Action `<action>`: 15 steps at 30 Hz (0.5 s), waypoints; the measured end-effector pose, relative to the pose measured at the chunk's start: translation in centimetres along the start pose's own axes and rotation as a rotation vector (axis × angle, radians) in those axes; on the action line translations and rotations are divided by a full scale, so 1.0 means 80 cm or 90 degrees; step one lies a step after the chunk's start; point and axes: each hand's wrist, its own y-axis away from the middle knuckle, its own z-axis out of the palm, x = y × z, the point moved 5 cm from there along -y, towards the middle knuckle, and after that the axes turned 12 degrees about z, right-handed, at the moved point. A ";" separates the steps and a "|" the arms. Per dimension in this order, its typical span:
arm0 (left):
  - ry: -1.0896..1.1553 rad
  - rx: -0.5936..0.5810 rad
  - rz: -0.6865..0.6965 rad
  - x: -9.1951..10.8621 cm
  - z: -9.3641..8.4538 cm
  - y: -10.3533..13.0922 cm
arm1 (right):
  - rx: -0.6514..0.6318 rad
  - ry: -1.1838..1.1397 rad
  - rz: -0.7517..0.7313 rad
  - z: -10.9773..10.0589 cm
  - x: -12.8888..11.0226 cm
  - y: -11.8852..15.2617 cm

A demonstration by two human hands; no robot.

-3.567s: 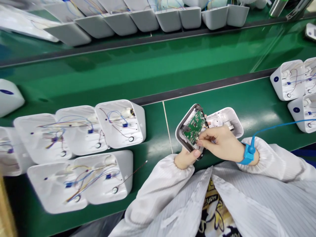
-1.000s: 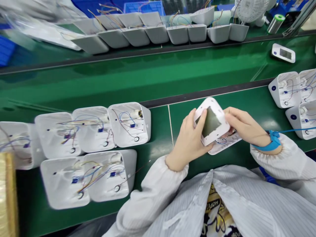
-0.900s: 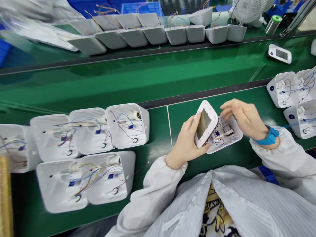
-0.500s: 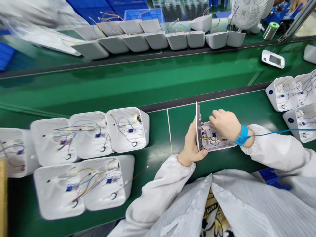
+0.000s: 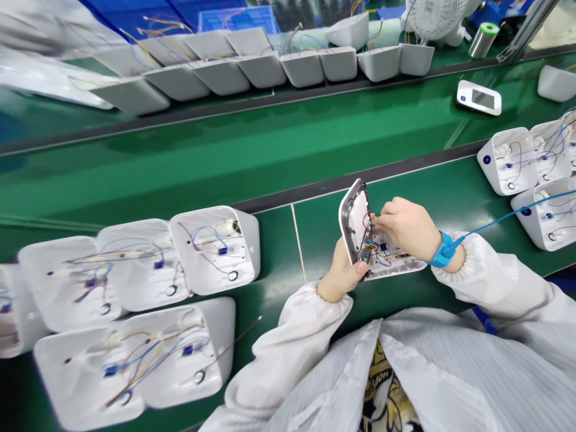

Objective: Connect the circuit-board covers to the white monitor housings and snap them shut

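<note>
Right of centre, the left hand [image 5: 342,273] grips the cover [image 5: 348,225] tilted up, likely to expose its inside; the right hand's [image 5: 407,225] fingertips pinch near the wires, their catch hidden. The shell [image 5: 400,264] lies beside it on the green bench [image 5: 274,258]. A fan [image 5: 434,18] stands upper right.

green bench [image 5: 279,264] | black-edged rear shelf [image 5: 299,95] | white fan [image 5: 432,17] | blurred blue bins [image 5: 238,20], probably plastic
</note>
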 end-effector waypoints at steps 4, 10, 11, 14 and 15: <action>-0.007 0.014 -0.012 -0.002 -0.003 0.003 | -0.015 -0.010 -0.006 0.000 0.000 -0.001; 0.029 0.030 -0.024 -0.002 -0.002 0.005 | -0.026 -0.008 -0.007 0.002 -0.001 -0.004; 0.048 0.034 -0.024 -0.001 -0.001 0.005 | -0.028 -0.007 -0.004 0.002 0.000 -0.004; 0.089 0.047 -0.020 0.003 0.001 0.005 | -0.029 -0.008 0.000 0.002 0.000 -0.004; 0.092 0.050 -0.019 0.003 0.001 0.005 | -0.029 -0.009 -0.003 0.001 0.000 -0.005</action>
